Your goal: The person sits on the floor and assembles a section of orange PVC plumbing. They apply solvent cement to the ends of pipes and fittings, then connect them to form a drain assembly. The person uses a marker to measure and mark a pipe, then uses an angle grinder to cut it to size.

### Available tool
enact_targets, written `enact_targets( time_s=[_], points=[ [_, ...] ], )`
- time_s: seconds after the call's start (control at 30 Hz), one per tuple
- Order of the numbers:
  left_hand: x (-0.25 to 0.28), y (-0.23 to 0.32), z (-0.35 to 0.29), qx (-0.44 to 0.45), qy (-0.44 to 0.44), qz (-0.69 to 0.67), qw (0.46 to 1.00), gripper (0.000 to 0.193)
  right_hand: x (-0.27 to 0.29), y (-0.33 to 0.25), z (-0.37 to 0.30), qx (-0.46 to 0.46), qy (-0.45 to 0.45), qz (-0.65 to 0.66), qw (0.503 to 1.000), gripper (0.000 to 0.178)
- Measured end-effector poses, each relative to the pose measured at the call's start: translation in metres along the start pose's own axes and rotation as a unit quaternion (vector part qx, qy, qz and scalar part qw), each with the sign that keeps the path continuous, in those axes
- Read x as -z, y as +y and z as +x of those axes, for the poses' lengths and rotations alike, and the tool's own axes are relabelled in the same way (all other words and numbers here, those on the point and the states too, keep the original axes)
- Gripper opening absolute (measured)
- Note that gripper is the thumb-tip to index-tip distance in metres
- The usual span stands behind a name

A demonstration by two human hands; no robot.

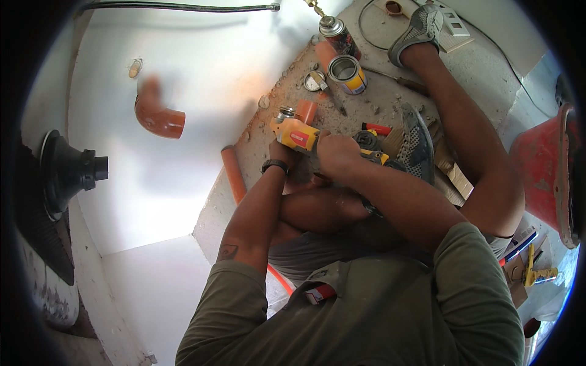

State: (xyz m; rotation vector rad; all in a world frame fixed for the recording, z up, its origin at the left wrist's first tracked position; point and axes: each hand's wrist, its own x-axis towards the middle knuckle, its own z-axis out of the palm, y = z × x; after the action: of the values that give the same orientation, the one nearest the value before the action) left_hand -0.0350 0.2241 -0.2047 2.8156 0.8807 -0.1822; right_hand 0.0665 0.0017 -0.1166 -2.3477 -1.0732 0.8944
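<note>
A yellow angle grinder lies across the space in front of my crossed legs, its head toward the wall. My right hand is wrapped around its body. Below the grinder's head is my left hand, with a dark band on the wrist; its fingers are hidden, so what it holds cannot be made out. Just beyond the grinder a short orange pipe piece shows. A longer orange pipe lies left of my left forearm.
An open tin, a lid with a brush and a gas canister stand on the rubble-strewn floor. An orange elbow pipe juts from the white wall. At right is a red bucket; a black round fitting sits left.
</note>
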Motion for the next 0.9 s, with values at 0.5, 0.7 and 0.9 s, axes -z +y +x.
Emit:
enact_targets(
  time_s=[0.5,0.7,0.9],
  points=[
    [0.003,0.005,0.002,0.026,-0.010,-0.020,0.999,0.050,0.002,0.000,-0.001,0.004,0.003,0.003,1.000,0.066],
    [-0.004,-0.007,0.007,0.013,-0.031,0.011,0.999,0.052,0.001,0.001,-0.002,0.002,-0.005,0.001,1.000,0.061],
    [-0.008,-0.010,0.008,0.010,-0.022,0.000,1.000,0.052,-0.006,0.002,0.001,-0.004,0.019,0.006,1.000,0.055]
  ],
)
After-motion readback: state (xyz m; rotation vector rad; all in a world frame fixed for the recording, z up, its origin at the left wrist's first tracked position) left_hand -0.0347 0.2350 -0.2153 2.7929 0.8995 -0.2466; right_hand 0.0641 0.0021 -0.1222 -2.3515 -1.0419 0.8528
